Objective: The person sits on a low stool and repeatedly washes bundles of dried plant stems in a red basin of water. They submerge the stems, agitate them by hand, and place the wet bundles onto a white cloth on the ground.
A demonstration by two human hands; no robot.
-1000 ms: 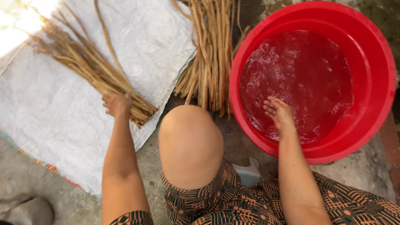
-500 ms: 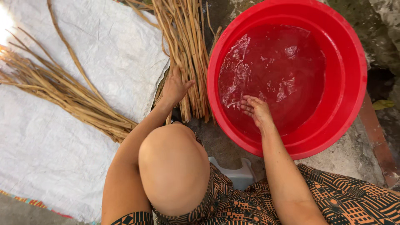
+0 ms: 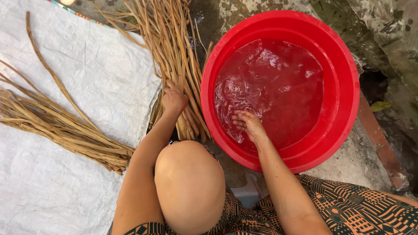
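Note:
My left hand (image 3: pixel 174 99) is curled around the lower ends of a bundle of dry tan stalks (image 3: pixel 172 48) that lies on the ground just left of a red plastic basin (image 3: pixel 344 87). The basin holds rippling water. My right hand (image 3: pixel 247 124) rests in the water near the basin's near wall, fingers loosely spread, with nothing visible in it. My bare knee (image 3: pixel 189 182) is raised between my two arms.
A second bundle of stalks (image 3: pixel 61 128) lies on a white woven sheet (image 3: pixel 96 74) at the left. A small white stool (image 3: pixel 248 193) shows under me. A reddish brick (image 3: pixel 376 139) and rough stone ground lie to the right of the basin.
My left hand left the bundle on the sheet, moved right to the bundle beside the basin and closed on it. The right hand stayed in the water.

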